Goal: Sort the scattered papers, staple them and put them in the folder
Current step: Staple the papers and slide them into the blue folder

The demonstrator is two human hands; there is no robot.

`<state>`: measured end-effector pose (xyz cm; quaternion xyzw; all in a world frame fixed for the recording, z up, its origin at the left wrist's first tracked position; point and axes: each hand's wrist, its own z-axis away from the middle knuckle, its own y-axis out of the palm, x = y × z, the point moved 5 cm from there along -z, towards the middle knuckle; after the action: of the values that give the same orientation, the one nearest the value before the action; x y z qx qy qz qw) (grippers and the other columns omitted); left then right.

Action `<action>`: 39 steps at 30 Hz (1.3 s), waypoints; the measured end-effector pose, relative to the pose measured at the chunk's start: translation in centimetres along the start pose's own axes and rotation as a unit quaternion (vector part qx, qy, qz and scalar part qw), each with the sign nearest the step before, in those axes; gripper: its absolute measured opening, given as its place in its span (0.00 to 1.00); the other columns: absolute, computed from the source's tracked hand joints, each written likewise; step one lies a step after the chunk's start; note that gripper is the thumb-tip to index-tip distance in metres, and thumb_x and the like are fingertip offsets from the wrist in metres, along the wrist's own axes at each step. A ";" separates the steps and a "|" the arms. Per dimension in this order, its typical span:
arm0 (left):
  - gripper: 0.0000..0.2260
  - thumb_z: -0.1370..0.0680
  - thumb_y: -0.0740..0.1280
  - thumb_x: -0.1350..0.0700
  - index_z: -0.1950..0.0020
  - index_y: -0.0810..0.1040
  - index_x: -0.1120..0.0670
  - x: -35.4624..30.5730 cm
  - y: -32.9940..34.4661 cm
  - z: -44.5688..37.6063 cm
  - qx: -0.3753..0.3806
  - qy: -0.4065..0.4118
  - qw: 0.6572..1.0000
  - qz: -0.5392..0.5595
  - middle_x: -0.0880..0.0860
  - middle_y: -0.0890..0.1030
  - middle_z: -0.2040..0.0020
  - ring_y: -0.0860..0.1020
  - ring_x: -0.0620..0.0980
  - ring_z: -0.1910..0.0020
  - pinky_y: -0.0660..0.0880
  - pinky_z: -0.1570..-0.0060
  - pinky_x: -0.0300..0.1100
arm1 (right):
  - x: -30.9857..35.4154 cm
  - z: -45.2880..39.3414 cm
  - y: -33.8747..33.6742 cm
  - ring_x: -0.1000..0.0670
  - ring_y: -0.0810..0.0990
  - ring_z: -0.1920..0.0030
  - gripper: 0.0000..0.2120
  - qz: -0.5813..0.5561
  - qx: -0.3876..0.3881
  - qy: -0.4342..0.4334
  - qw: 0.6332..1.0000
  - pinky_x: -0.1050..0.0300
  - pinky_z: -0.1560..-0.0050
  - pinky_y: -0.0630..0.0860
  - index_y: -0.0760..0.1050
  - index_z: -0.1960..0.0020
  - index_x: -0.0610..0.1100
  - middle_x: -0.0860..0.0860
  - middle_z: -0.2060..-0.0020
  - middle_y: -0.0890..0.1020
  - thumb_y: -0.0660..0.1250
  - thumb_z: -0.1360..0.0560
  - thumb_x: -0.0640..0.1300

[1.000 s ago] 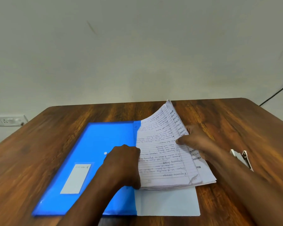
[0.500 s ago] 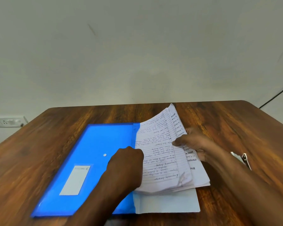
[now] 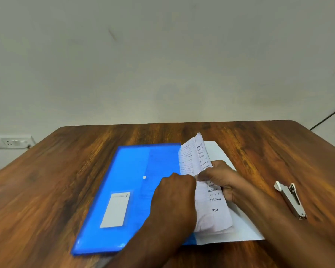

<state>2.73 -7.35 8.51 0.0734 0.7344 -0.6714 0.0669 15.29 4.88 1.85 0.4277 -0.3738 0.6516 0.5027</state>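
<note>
Your left hand [image 3: 175,198] is curled at the mouth of the blue folder [image 3: 128,190], and your right hand [image 3: 220,180] pinches the stapled papers [image 3: 203,190] half slid inside. The stapler [image 3: 290,199] lies right of your right hand on the wooden table [image 3: 66,171], a pale wall [image 3: 162,55] beyond

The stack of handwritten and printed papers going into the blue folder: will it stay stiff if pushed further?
Probably floppy: the stack of white lined papers already curls upward at its far end. The right hand and left hand both grip it, suggesting it needs support. Likely light.
</note>
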 end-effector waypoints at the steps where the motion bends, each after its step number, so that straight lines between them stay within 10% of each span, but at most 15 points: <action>1: 0.13 0.19 0.64 0.60 0.35 0.77 0.51 -0.5 0.1 0.1 0.004 0.002 1.000 0.007 0.56 0.77 0.37 0.76 0.59 0.37 0.73 0.46 0.48 | -0.3 -0.1 0.3 0.37 0.88 0.59 0.17 -0.001 -0.001 0.001 1.000 0.46 0.63 0.85 0.78 0.40 0.33 0.37 0.53 0.87 0.67 0.27 0.24; 7: 0.17 0.25 0.74 0.45 0.38 0.80 0.47 3.4 0.1 -2.1 -0.064 -0.038 0.995 0.064 0.48 0.83 0.41 0.80 0.54 0.39 0.77 0.43 0.47 | -0.1 0.2 0.3 0.36 0.88 0.54 0.12 0.038 0.007 -0.015 0.999 0.38 0.50 0.85 0.81 0.44 0.33 0.38 0.55 0.88 0.69 0.27 0.26; 11: 0.25 0.28 0.78 0.38 0.37 0.81 0.52 14.9 -2.0 -5.1 -0.187 -0.195 0.962 0.037 0.55 0.85 0.43 0.83 0.60 0.43 0.80 0.46 0.52 | 0.9 0.8 -1.4 0.41 0.88 0.61 0.03 0.054 -0.021 -0.038 0.998 0.52 0.68 0.84 0.80 0.54 0.35 0.39 0.59 0.88 0.73 0.25 0.30; 15: 0.34 0.37 0.80 0.29 0.51 0.76 0.57 23.5 0.6 -5.8 -0.128 -0.319 0.938 0.032 0.56 0.81 0.56 0.81 0.58 0.58 0.82 0.56 0.54 | 0.5 0.5 -1.6 0.46 0.88 0.67 0.06 0.059 -0.044 -0.034 0.997 0.58 0.73 0.79 0.79 0.53 0.34 0.42 0.64 0.88 0.74 0.27 0.29; 24: 0.33 0.36 0.76 0.26 0.69 0.68 0.54 22.7 1.9 -6.8 -0.122 -0.238 0.963 0.014 0.51 0.71 0.72 0.71 0.53 0.72 0.60 0.73 0.44 | 0.1 0.1 -1.2 0.43 0.89 0.63 0.11 0.061 -0.075 -0.031 0.995 0.55 0.68 0.81 0.79 0.48 0.34 0.42 0.62 0.88 0.76 0.28 0.30; 39: 0.15 0.34 0.84 0.44 0.59 0.85 0.52 20.2 2.0 -6.9 -0.101 -0.215 0.959 0.156 0.49 0.84 0.66 0.83 0.49 0.66 0.81 0.62 0.46 | 0.5 -0.1 -2.7 0.40 0.89 0.61 0.08 0.001 -0.103 0.007 0.995 0.44 0.59 0.86 0.78 0.51 0.35 0.40 0.55 0.88 0.76 0.27 0.31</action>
<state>-16.67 0.03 3.24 0.0336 0.7457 -0.5753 0.3345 17.86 5.71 2.42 0.3688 -0.4358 0.6130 0.5462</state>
